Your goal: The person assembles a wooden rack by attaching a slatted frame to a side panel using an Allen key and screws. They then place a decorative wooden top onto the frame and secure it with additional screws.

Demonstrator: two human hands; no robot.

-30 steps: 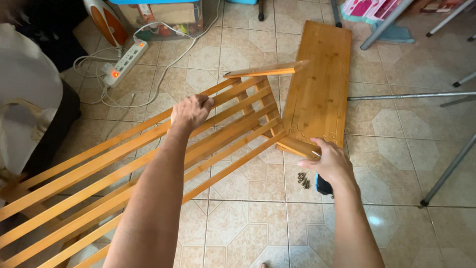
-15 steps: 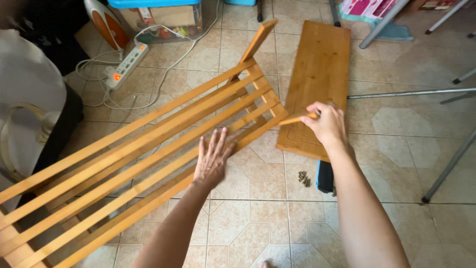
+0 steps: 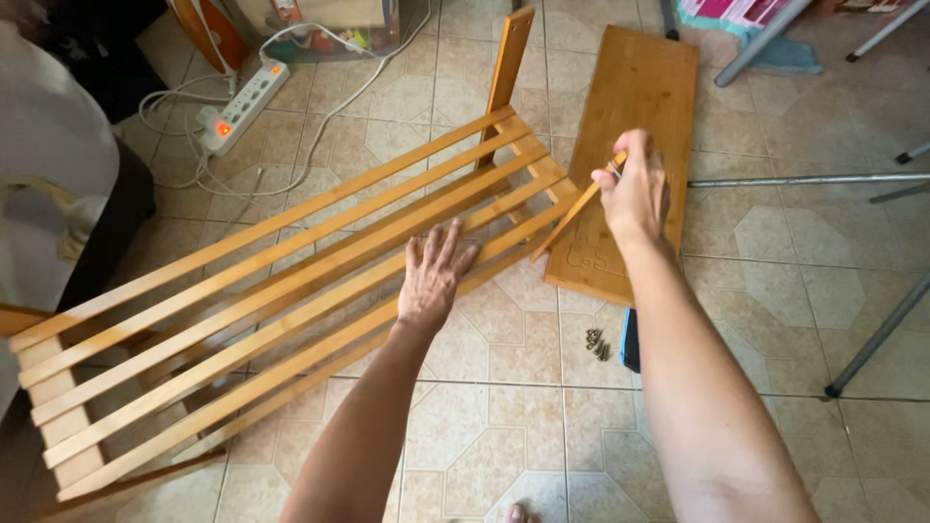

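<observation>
A slatted wooden shelf frame (image 3: 291, 281) lies tilted across the tiled floor, one leg (image 3: 508, 68) sticking up at its far end. My left hand (image 3: 434, 273) rests flat and open on the lower slats near the middle. My right hand (image 3: 635, 189) is closed around a thin wooden piece (image 3: 573, 215) at the frame's right end, with a small metal part showing at my fingers. A flat wooden board (image 3: 635, 136) lies on the floor beneath that hand.
Several small screws (image 3: 593, 343) and a dark blue object (image 3: 630, 341) lie on the tiles by my right forearm. A white power strip (image 3: 242, 107) with cables sits at the back left. Metal tubes (image 3: 804, 180) and stand legs (image 3: 877, 334) cross the right side.
The frame has tipped so its far leg points up. My left hand slid from the upper slats down to the lower ones. My right hand rose with the thin wooden piece.
</observation>
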